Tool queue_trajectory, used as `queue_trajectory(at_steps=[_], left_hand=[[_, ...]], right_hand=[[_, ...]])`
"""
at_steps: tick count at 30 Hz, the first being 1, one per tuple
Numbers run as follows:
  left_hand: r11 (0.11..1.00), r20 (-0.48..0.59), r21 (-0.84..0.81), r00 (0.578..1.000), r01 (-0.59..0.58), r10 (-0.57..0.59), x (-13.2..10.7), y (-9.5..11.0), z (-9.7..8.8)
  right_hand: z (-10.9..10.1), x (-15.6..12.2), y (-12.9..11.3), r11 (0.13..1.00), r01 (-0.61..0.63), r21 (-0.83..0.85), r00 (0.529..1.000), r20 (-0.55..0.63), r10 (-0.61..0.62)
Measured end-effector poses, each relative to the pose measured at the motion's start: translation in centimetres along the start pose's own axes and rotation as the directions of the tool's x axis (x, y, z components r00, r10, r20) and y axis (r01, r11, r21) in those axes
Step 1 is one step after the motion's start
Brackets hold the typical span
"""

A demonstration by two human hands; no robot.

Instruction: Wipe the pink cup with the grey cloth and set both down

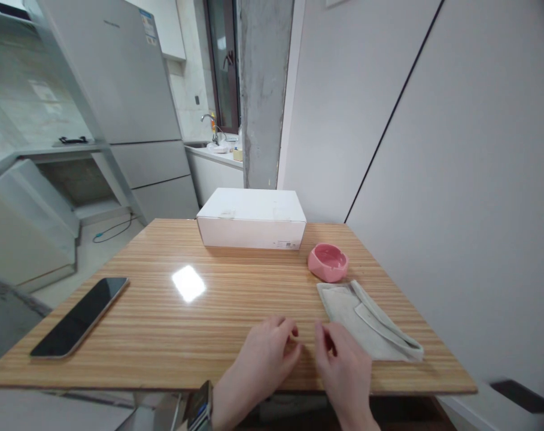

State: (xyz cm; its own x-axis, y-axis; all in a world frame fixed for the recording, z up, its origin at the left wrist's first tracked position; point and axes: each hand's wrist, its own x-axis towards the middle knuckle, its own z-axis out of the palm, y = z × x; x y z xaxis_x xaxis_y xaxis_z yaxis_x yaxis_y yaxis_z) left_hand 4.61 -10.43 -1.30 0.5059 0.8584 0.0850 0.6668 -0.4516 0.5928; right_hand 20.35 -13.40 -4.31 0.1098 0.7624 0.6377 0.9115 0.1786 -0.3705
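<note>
My left hand (268, 353) is at the near edge of the wooden table, its fingers loosely curled and the thumb apart from them. Nothing shows in it. A dark watch (201, 408) is on that wrist. Just to its right, separated by a small gap, my right hand (343, 365) is loosely curled too, with a gap between thumb and index finger and no object visible there. Beside the right hand lies a folded grey-beige cloth (365, 320), partly behind the hand. A pink faceted bowl (328, 263), perhaps an ashtray, stands just beyond the cloth.
A white closed box (252, 230) sits at the table's far edge. On the left lies a black smartphone (79, 320). The wooden tabletop (164, 335) has a bright reflection. A white wall (455, 179) borders the right side; a fridge (105, 78) stands behind at left.
</note>
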Motion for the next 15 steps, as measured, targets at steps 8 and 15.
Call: queue_trajectory(at_steps=[8,15], left_hand=[[0.99,-0.06,-0.115,0.995,-0.086,0.079,5.0,5.1,4.9],[0.988,-0.095,-0.143,0.995,-0.054,0.04,6.3,5.9,7.5]], right_hand=[[-3.3,1.9,11.1,0.942,-0.048,-0.332,0.995,0.069,0.075],[-2.8,1.4,13.5,0.948,-0.103,-0.3,0.968,0.187,0.165]])
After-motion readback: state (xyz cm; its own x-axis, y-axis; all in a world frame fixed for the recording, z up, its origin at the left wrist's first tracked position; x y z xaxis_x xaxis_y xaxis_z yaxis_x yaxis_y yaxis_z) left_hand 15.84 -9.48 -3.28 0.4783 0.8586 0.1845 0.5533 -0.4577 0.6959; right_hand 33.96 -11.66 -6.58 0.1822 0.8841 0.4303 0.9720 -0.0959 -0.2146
